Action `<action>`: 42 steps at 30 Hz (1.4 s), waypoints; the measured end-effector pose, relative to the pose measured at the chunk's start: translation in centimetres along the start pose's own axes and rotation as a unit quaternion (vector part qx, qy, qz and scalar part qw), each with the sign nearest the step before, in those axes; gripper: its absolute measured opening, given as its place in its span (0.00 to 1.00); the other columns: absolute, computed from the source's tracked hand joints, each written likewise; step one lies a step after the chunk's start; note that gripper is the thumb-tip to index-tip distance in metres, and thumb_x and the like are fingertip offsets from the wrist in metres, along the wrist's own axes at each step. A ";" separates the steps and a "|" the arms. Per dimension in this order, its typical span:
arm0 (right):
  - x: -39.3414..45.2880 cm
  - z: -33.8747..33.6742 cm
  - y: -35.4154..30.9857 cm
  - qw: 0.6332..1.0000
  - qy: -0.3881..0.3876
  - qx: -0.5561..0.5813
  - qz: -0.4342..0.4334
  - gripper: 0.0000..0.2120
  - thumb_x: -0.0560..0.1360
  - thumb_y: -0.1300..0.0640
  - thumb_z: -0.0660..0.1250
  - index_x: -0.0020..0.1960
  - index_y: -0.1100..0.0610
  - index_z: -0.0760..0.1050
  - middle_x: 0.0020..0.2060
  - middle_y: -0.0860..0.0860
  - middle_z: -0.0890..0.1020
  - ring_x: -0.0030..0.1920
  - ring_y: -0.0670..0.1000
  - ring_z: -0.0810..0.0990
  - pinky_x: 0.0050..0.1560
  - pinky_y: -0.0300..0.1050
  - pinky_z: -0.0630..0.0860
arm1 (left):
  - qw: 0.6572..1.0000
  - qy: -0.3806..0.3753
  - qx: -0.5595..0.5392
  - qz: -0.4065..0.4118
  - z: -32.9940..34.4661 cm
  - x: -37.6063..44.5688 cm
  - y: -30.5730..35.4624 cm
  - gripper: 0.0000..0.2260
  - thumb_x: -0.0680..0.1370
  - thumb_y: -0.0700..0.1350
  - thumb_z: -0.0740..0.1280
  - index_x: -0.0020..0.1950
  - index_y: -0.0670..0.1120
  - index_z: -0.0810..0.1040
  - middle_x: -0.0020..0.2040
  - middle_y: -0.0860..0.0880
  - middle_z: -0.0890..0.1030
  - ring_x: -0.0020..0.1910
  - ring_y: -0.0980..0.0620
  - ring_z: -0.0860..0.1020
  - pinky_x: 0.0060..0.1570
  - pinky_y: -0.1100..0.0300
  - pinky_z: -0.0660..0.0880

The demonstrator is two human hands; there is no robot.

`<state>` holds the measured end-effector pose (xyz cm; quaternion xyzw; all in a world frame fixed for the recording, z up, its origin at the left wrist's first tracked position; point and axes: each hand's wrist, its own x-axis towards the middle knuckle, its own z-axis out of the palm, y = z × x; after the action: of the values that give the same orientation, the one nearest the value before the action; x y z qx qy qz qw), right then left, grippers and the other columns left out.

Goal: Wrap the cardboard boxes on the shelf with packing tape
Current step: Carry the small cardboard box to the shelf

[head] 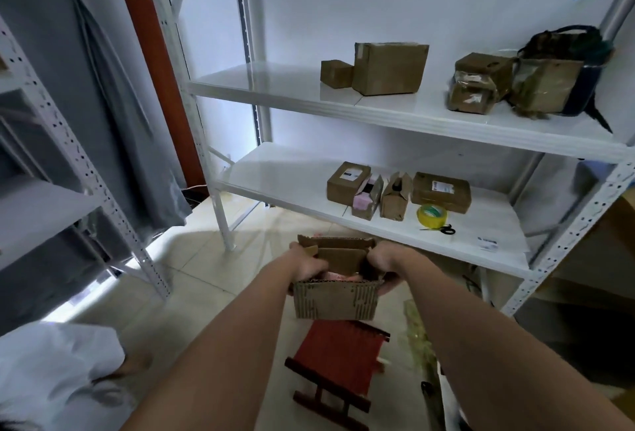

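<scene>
Hands, left [307, 264] and right [383, 260], grip an open corrugated cardboard box [336, 296] by its sides.

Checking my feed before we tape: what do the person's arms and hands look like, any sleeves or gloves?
Both forearms are bare, with no sleeves in view. The left hand and right hand wear no gloves; no watch, wristband or ring shows.
</scene>
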<state>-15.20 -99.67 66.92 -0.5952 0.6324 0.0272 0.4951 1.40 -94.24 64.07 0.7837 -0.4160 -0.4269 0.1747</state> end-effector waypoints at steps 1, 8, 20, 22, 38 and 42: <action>0.7 -0.5 -0.5 1.000 -0.002 0.003 -0.004 0.13 0.82 0.59 0.51 0.60 0.63 0.69 0.48 0.61 0.79 0.35 0.56 0.82 0.23 0.44 0.79 | 1.000 0.005 -0.002 -0.002 -0.2 0.8 0.3 0.37 0.75 0.54 0.68 0.75 0.43 0.51 0.49 0.46 0.73 0.38 0.53 0.74 0.28 0.62 0.69; 4.7 -1.7 -3.5 1.000 -0.013 -0.016 -0.024 0.06 0.81 0.60 0.55 0.50 0.62 0.69 0.40 0.59 0.77 0.29 0.54 0.80 0.21 0.41 0.76 | 0.999 0.026 0.016 -0.018 -2.6 5.3 1.1 0.37 0.74 0.55 0.68 0.74 0.44 0.51 0.51 0.45 0.72 0.41 0.51 0.74 0.33 0.59 0.74; 13.0 -0.2 -12.7 0.999 -0.014 -0.009 -0.032 0.07 0.80 0.61 0.57 0.45 0.62 0.69 0.40 0.60 0.79 0.28 0.55 0.82 0.25 0.44 0.79 | 0.999 0.028 0.046 -0.007 -10.9 14.5 -0.2 0.36 0.74 0.56 0.67 0.73 0.43 0.53 0.59 0.42 0.73 0.55 0.43 0.77 0.50 0.51 0.79; 14.8 0.6 -15.3 0.999 -0.013 0.000 -0.031 0.08 0.80 0.62 0.56 0.44 0.62 0.69 0.39 0.60 0.79 0.25 0.54 0.81 0.24 0.44 0.79 | 0.998 0.029 0.052 -0.007 -13.5 16.8 -0.7 0.35 0.74 0.57 0.67 0.73 0.43 0.54 0.59 0.43 0.74 0.54 0.44 0.77 0.47 0.53 0.79; 23.5 5.2 -32.1 0.997 -0.020 -0.040 -0.061 0.11 0.78 0.65 0.55 0.40 0.65 0.71 0.32 0.59 0.79 0.20 0.52 0.79 0.20 0.40 0.75 | 0.998 0.061 0.034 0.004 -28.6 27.9 -5.3 0.34 0.74 0.57 0.67 0.72 0.43 0.56 0.57 0.45 0.74 0.53 0.46 0.76 0.47 0.53 0.79; 24.8 5.0 -34.1 0.996 -0.013 -0.055 -0.071 0.11 0.77 0.66 0.54 0.40 0.64 0.73 0.31 0.58 0.80 0.22 0.52 0.80 0.24 0.42 0.78 | 0.997 0.071 0.038 0.010 -30.4 29.4 -4.9 0.35 0.74 0.56 0.66 0.74 0.42 0.55 0.57 0.44 0.74 0.54 0.45 0.76 0.45 0.55 0.78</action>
<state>19.27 -124.42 66.93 -0.6644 0.5798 0.0350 0.4704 37.14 -117.33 63.02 0.8141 -0.4258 -0.3523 0.1786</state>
